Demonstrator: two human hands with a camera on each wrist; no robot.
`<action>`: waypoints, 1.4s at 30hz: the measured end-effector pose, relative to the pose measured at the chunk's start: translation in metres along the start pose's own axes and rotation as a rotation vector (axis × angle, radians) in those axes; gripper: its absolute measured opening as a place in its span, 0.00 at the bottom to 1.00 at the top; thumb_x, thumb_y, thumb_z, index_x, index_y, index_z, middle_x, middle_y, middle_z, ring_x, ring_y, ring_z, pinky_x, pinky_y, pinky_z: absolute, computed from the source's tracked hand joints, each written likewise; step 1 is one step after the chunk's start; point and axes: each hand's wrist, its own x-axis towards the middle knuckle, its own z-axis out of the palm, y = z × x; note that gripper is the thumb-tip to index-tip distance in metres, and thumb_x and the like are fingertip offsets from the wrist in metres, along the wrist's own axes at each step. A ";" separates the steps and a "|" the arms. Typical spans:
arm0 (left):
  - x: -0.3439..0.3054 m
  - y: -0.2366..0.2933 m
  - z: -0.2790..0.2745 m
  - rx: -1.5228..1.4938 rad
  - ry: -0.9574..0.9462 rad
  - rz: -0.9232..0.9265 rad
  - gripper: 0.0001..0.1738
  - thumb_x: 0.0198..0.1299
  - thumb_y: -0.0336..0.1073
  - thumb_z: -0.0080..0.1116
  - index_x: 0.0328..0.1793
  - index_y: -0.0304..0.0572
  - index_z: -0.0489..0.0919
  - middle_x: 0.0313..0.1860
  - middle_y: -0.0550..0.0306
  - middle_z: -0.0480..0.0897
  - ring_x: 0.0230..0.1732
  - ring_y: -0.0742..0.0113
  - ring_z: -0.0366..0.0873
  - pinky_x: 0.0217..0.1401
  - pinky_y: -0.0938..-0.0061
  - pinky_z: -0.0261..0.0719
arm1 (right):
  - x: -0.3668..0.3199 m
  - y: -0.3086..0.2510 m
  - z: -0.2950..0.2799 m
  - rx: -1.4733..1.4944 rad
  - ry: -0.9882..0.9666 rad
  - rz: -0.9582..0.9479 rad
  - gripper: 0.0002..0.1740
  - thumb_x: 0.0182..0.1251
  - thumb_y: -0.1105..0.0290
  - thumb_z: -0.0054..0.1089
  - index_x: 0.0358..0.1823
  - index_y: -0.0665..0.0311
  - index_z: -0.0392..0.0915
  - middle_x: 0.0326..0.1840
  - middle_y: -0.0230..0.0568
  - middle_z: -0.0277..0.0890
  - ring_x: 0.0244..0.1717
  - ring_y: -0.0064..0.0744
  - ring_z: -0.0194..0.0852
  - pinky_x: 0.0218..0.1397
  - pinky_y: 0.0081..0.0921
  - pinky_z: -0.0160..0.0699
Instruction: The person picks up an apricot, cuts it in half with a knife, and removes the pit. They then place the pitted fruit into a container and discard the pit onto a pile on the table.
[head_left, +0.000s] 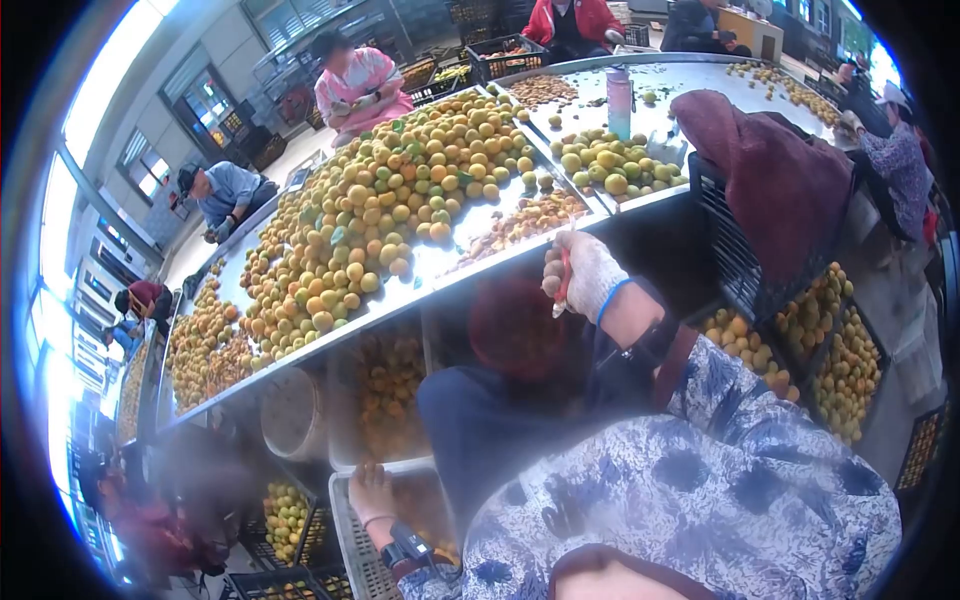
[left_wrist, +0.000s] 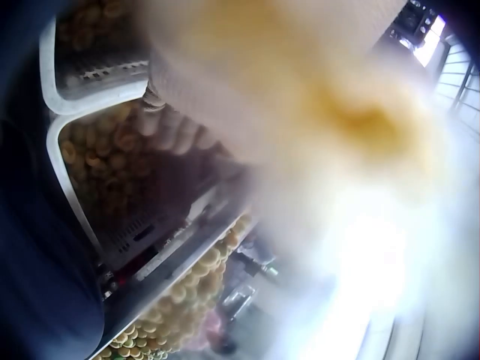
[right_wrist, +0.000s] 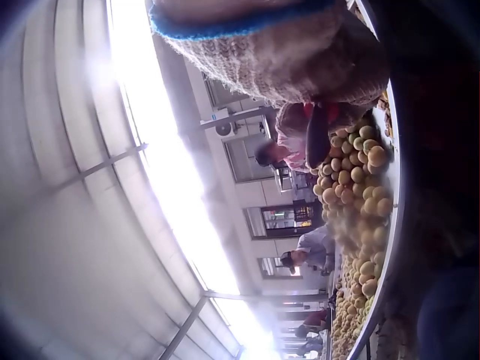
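In a knit glove with a blue cuff, my right hand (head_left: 590, 275) grips a small red-handled knife (head_left: 565, 272) just off the near edge of the metal table (head_left: 420, 278). Its dark blade-like part (right_wrist: 319, 139) sticks out past the glove in the right wrist view. My left hand (head_left: 373, 494), lower down, grips the rim of a white plastic crate (head_left: 345, 520) beside my knee. In the left wrist view the bare fingers (left_wrist: 180, 135) curl over that rim, above halved apricots (left_wrist: 112, 146). A large heap of apricots (head_left: 370, 200) covers the table, with cut pieces (head_left: 520, 225) near its edge.
A second crate (head_left: 340, 455) and a pale bucket (head_left: 293, 410) stand under the table. On the right, a dark red cloth (head_left: 760, 170) hangs over a black crate (head_left: 715, 240). A bottle (head_left: 620, 105) stands on the table. Several people work around it, one in pink (head_left: 360, 85).
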 end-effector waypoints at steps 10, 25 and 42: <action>0.052 0.025 0.064 0.474 -0.346 0.361 0.23 0.65 0.45 0.53 0.59 0.38 0.74 0.47 0.52 0.80 0.41 0.64 0.78 0.43 0.71 0.77 | 0.018 0.028 0.020 -0.312 -0.103 0.136 0.09 0.68 0.62 0.52 0.42 0.58 0.69 0.22 0.29 0.61 0.13 0.20 0.54 0.13 0.25 0.56; 0.118 -0.017 0.403 1.378 -0.463 0.541 0.25 0.60 0.51 0.56 0.47 0.33 0.82 0.38 0.50 0.84 0.37 0.58 0.81 0.45 0.69 0.77 | 0.149 0.002 0.049 -0.442 -0.110 -0.046 0.06 0.66 0.67 0.54 0.38 0.58 0.68 0.20 0.28 0.63 0.09 0.19 0.57 0.07 0.23 0.58; 0.124 -0.114 0.450 0.503 -0.754 -0.036 0.21 0.64 0.46 0.52 0.57 0.40 0.76 0.40 0.51 0.81 0.37 0.62 0.78 0.43 0.69 0.78 | 0.170 0.001 0.032 -0.476 -0.164 0.013 0.11 0.68 0.63 0.56 0.46 0.59 0.70 0.21 0.31 0.67 0.08 0.22 0.59 0.07 0.22 0.61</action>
